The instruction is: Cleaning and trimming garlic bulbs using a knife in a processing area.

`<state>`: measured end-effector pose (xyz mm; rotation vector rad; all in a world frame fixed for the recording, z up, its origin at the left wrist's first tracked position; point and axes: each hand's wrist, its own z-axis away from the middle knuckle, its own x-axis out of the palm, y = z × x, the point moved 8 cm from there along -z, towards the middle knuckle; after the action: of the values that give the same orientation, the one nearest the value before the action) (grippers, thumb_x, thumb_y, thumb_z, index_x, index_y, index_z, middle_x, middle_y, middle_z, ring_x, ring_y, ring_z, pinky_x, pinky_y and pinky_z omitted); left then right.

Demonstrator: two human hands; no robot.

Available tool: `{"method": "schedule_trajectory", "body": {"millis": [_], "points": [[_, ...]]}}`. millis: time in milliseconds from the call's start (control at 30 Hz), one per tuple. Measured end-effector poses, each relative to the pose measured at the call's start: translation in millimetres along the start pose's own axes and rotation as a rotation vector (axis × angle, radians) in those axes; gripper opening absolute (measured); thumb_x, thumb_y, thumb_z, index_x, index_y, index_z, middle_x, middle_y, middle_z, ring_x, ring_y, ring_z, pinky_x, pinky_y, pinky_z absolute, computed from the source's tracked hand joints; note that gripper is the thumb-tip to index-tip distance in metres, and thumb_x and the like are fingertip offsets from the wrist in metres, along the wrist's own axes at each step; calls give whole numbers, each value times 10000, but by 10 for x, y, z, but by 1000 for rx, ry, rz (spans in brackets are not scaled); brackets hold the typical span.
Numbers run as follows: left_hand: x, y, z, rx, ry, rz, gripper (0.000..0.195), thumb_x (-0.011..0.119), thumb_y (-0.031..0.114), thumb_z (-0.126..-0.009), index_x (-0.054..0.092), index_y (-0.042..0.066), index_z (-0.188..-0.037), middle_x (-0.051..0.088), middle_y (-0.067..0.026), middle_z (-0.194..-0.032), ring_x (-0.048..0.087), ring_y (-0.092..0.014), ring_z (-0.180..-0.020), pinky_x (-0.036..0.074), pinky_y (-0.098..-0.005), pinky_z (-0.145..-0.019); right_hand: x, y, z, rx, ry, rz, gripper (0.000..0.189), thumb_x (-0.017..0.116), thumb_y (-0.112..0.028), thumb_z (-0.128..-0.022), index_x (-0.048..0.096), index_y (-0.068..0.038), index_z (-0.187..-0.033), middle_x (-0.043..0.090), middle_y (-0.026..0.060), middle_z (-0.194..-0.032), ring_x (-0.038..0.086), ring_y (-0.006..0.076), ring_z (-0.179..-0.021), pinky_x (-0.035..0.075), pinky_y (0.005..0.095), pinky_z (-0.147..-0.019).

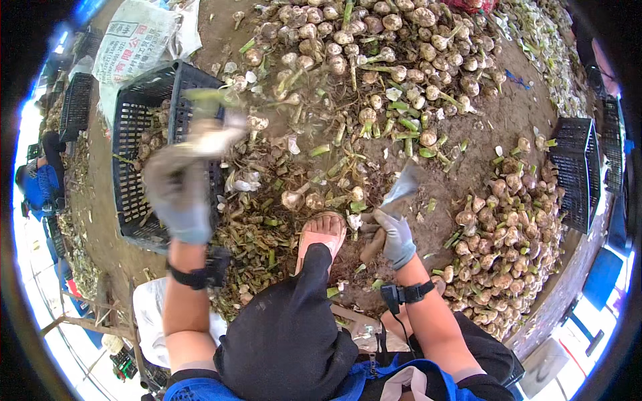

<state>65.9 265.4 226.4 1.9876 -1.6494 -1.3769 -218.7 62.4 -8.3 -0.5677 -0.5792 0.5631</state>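
Observation:
My left hand (178,193), in a pale grey glove, is motion-blurred over the near side of a black plastic crate (131,210). At its fingertips is a blurred green stalk (203,95) with something pale below it; whether the fingers grip it cannot be told. Several garlic bulbs (153,130) lie inside the crate. My right hand (396,238), also gloved, grips the wooden handle of a broad-bladed knife (401,185), its blade pointing up and away. Loose garlic bulbs (303,200) and cut stalks lie on the dirt floor between the hands.
A large heap of stalked garlic (421,60) spreads ahead. Short-stemmed bulbs (506,245) are piled at right, beside another black crate (574,175). Leaf and stalk scraps (256,240) lie beside my sandalled foot (323,230). A printed white sack (133,45) lies behind the left crate.

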Motion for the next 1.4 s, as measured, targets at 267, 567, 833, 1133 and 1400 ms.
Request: {"method": "schedule_trajectory", "body": {"millis": [267,567,833,1133,1400], "points": [[-1054,-1235,-107,-70,-126,-1065,535,539,46,-830,378,18,-1339,472,-177,-1302,566,-271,-1048,458,-349,-898,-386,201,19,13,36,61,254,565,-199,-902,620,42,-962,661,129,-923,626,169,-742,509,298,-647],[1352,-2690,1007,-1345,-380,178,787,660,172,-785,229,74,-1437,402,-240,-1361,420,-353,-1254,390,-412,-1002,-201,438,-19,89,-10,74,221,599,-172,-877,624,42,-926,664,106,-835,653,194,-719,519,318,-601],[1901,-2481,1039,-806,-245,507,492,558,-58,-827,383,69,-1268,430,-73,-1338,593,-197,-977,495,-294,-876,-445,451,-304,-100,81,371,252,696,-141,-798,608,5,-984,667,51,-871,600,119,-744,473,270,-710],[2369,-1418,695,-749,-1077,-593,668,578,183,-798,283,-12,-1364,269,-236,-1442,521,-377,-1137,461,-363,-939,-374,194,-311,-172,102,448,280,714,-178,-790,609,-14,-991,659,30,-899,578,100,-794,465,269,-742],[2432,-1131,808,-590,-1059,-202,417,607,309,-860,526,107,-1215,586,-123,-1149,587,-270,-1021,486,-348,-905,-219,9,-246,-155,153,770,361,723,-228,-764,605,11,-1008,674,104,-911,632,180,-804,487,293,-711]]}}
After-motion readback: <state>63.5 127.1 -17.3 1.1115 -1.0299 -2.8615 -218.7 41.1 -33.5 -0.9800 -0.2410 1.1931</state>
